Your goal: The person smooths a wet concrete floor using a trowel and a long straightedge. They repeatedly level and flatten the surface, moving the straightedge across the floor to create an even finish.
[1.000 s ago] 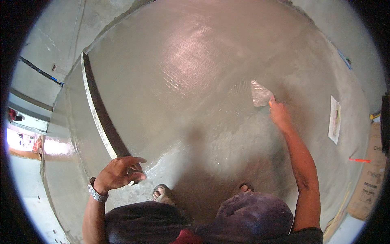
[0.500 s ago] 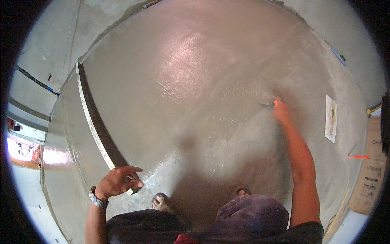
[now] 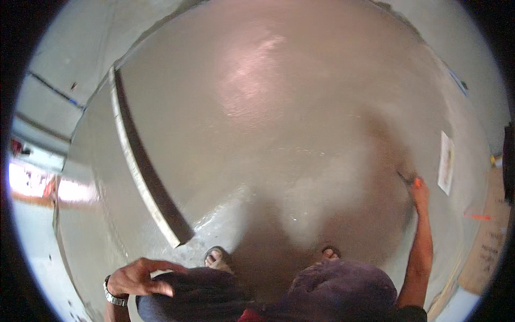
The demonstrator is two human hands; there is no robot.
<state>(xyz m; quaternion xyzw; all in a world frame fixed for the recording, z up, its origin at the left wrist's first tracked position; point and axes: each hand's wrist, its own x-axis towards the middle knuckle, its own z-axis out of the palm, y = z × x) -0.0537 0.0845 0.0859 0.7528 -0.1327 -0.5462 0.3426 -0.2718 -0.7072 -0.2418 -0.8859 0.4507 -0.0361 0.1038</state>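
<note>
My right hand (image 3: 421,194) is closed round the orange handle of a small trowel (image 3: 405,177), out to the right over the smooth grey wet cement floor (image 3: 300,107). Its dark blade points up and left; whether it touches the cement, I cannot tell. With fingers apart and nothing in it, my left hand (image 3: 140,278) hovers beside my left knee, a metal watch on its wrist. Beyond that hand a long, pale straightedge (image 3: 134,166) lies on the cement, dark along its right side.
A white hand float (image 3: 445,163) rests on the floor at the right. Farther right are a thin orange-red stick (image 3: 477,217) and a cardboard box (image 3: 483,247) along the wall. My sandalled feet (image 3: 217,257) stand on the cement. A bright opening (image 3: 32,180) shows at far left.
The trowel in my right hand has swung right and nearer to me. My left hand has come away from the straightedge's near end, back toward my knee. The view has shifted slightly.
</note>
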